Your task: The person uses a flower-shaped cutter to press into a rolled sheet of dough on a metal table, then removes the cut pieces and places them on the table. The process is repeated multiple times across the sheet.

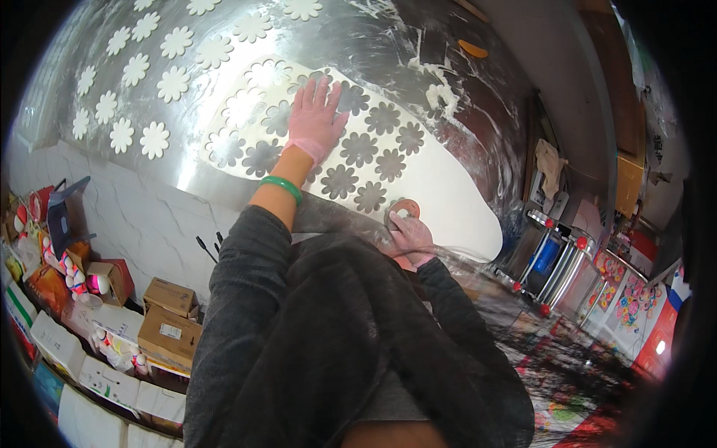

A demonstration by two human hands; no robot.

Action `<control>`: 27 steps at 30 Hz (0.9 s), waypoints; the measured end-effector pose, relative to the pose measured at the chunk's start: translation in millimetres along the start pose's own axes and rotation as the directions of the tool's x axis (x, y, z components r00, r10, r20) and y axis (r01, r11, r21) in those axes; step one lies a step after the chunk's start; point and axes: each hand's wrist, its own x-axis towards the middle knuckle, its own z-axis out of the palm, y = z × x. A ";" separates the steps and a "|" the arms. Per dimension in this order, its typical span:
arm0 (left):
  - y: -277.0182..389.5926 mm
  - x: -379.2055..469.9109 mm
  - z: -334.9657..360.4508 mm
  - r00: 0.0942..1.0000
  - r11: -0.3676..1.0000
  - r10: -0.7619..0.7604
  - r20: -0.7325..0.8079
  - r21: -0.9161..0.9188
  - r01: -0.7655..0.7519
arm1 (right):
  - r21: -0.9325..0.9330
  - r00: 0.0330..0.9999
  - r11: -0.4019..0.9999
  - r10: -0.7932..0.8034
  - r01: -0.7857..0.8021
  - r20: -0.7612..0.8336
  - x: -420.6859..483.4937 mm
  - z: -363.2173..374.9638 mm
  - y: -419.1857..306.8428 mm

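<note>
A rolled sheet of white dough [456, 196] lies on the floured metal table [190, 123]. Flower-shaped holes run through most of it, while its right end is whole. My left hand [315, 120], in a thin clear glove with a green bangle at the wrist, rests flat on the sheet among the holes, fingers somewhat apart, holding nothing. Down at the near edge, my gloved right hand [413, 239] grips a round cutter [408, 207], which sits on the dough beside the last holes. Its lower edge is partly hidden by my fingers.
Several flower-shaped dough pieces [173, 84] lie apart at the table's left. A curved orange scraper [473, 49] and loose flour [440, 95] are at the far right. A roller machine [552, 263] stands right of the table. Cardboard boxes [170, 330] are stacked at lower left.
</note>
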 end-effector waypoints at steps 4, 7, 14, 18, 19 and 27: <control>-0.2 0.5 -1.0 1.000 0.999 -0.004 0.015 0.033 0.003 | -0.005 0.998 0.998 -0.055 0.055 -0.014 5.5 -0.1 1.8; 0.1 0.2 0.0 1.000 0.999 -0.003 0.010 0.043 0.002 | -0.008 0.999 0.999 -0.052 0.052 -0.008 4.4 0.0 2.4; -2.0 -1.6 1.8 1.000 1.000 -0.015 -0.017 0.020 0.016 | -0.046 0.995 0.994 -0.098 0.096 -0.025 9.1 -1.3 4.7; 1.4 1.6 1.2 1.000 1.000 -0.016 0.022 -0.003 0.016 | 0.211 0.999 0.976 0.048 -0.049 0.012 -5.1 19.3 30.3; 0.0 1.3 1.9 0.999 1.000 -0.021 0.027 0.006 0.021 | 0.245 0.997 0.967 0.063 -0.072 0.042 -3.3 17.6 29.2; -3.5 -0.2 4.8 1.000 1.000 -0.017 -0.002 -0.024 0.017 | 0.224 0.995 0.970 0.098 -0.097 0.008 1.4 -2.7 15.1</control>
